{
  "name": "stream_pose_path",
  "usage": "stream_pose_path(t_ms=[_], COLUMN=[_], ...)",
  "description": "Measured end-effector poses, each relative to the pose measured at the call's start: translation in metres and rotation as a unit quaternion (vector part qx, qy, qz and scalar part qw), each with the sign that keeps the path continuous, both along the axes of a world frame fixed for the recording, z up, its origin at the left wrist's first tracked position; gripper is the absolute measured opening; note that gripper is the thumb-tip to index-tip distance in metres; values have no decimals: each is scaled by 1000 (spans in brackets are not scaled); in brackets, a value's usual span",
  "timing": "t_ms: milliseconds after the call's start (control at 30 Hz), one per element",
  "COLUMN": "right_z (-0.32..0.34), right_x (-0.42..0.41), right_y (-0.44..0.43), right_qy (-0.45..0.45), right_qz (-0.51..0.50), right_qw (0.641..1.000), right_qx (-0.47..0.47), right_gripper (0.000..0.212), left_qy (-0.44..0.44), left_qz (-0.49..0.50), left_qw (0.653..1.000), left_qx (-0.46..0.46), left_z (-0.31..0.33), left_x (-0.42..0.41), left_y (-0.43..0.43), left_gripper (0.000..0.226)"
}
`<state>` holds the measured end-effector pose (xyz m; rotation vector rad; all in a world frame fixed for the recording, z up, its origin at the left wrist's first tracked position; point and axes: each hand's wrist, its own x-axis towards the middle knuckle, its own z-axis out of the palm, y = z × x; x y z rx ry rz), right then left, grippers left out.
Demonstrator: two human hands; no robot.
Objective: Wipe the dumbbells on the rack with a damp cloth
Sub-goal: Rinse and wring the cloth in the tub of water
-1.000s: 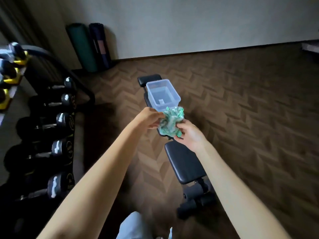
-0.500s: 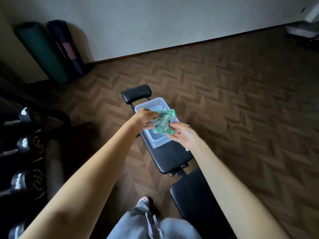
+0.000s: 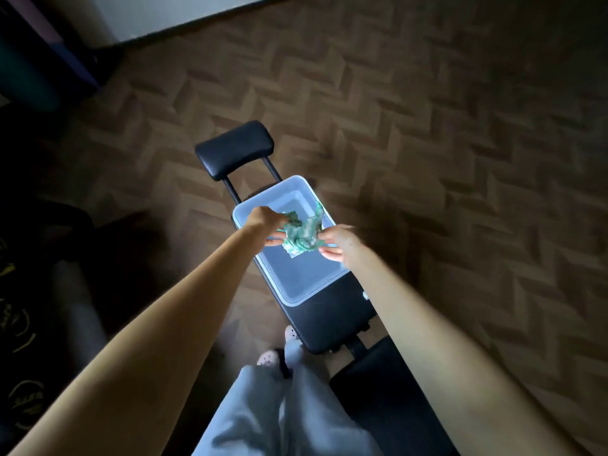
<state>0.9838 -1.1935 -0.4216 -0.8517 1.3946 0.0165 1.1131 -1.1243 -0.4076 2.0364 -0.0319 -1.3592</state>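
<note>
My left hand grips one side of the crumpled green cloth with curled fingers while my right hand pinches its other side, holding it bunched between them just above the clear plastic tub, which sits on the black weight bench standing on the herringbone wood floor.

Dim room, herringbone wood floor, black bench

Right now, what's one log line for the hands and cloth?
left hand: grips cloth | right hand: pinches cloth | cloth: bunched over tub | tub: on bench
</note>
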Motion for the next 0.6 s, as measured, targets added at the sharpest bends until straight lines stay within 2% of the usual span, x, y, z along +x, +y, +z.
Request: stream_pose_path(t_ms=[167,267,333,433,533,600], right_z=[-86,-124,-153,-194,-223,-235], right_x=[26,31,36,48,57,62], right_y=[-27,-30,-30,-31,-32,-31], right_qy=[121,157,157,127,82,70], right_qz=[6,12,8,18,12,22], right_qw=[991,986,987,992,996,997], right_qx=[-51,-56,-39,-7,-12,-13], right_gripper=[26,19,12,21,28,26], left_qy=[-14,-29,-24,-32,-57,-67], left_qz=[7,23,24,8,-58,-111], left_qw=[998,996,995,996,995,990], left_qx=[60,84,95,89,64,63], left_z=[-85,-131,-167,-213,-239,-255], left_x=[26,33,35,36,35,33], left_y=[-24,-27,-31,-40,-48,-51], left_gripper=[9,24,24,15,20,25])
